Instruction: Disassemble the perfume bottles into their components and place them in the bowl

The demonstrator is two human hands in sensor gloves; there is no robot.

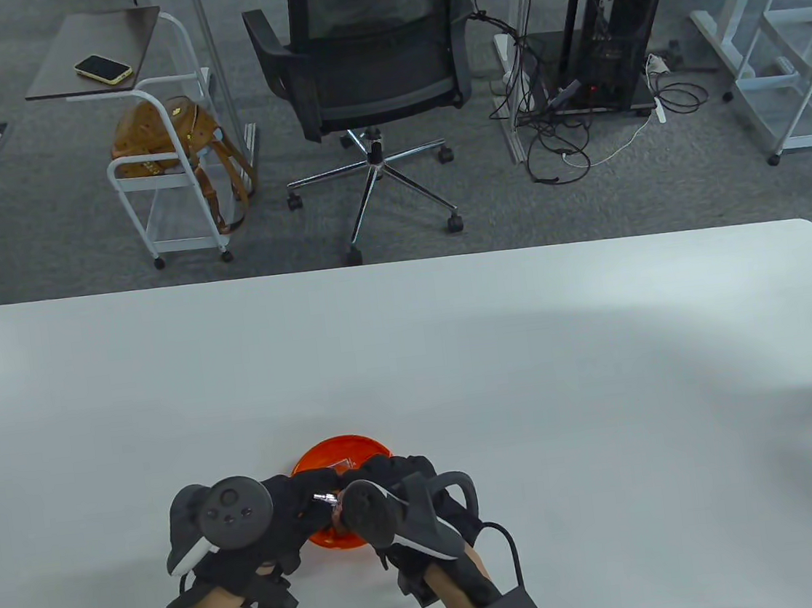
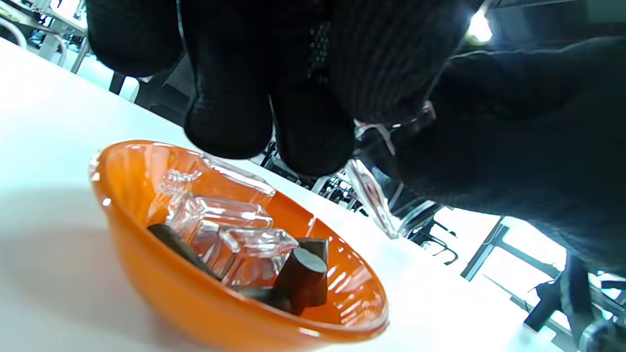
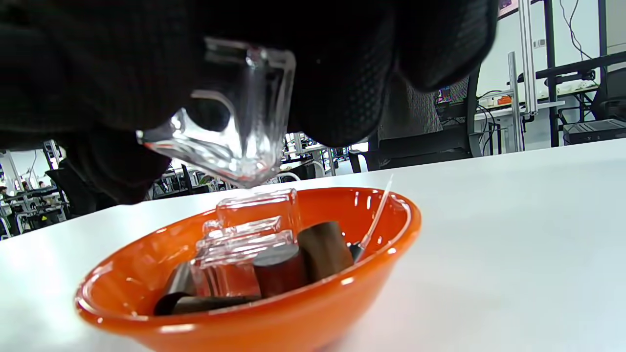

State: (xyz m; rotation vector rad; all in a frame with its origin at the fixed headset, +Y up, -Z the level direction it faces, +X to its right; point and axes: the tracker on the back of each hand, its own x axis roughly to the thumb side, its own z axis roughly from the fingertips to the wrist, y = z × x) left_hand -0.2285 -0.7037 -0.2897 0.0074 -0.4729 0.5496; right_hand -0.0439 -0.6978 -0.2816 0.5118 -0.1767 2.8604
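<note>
No brand name or label on the perfume parts can be read; the sticker on the black box strapped near the right forearm is too small to make out.

One orange bowl (image 1: pixel 321 457) stands on the white table (image 1: pixel 531 377), close to its near edge and a little left of the middle. Inside it the wrist views show at least two clear glass bottle bodies (image 3: pixel 249 230) stacked together, at least three dark cylindrical caps (image 3: pixel 325 249), and one thin clear dip tube (image 3: pixel 379 215) leaning against the rim.

One more clear glass perfume bottle (image 3: pixel 234 132) is held in the air just above the bowl, tilted with a corner pointing down. The right hand (image 1: pixel 397 484) has its gloved fingers curled around the bottle's body. The left hand (image 1: pixel 283 508) meets it from the other side, fingertips (image 2: pixel 227 122) curled downward over the bowl; its fingers appear to pinch the small silver spray fitting (image 1: pixel 322 500) at the bottle's neck, though that contact is mostly hidden. Both hands hang over the near half of the bowl, knuckles nearly touching, a tracker on the back of each.
</note>
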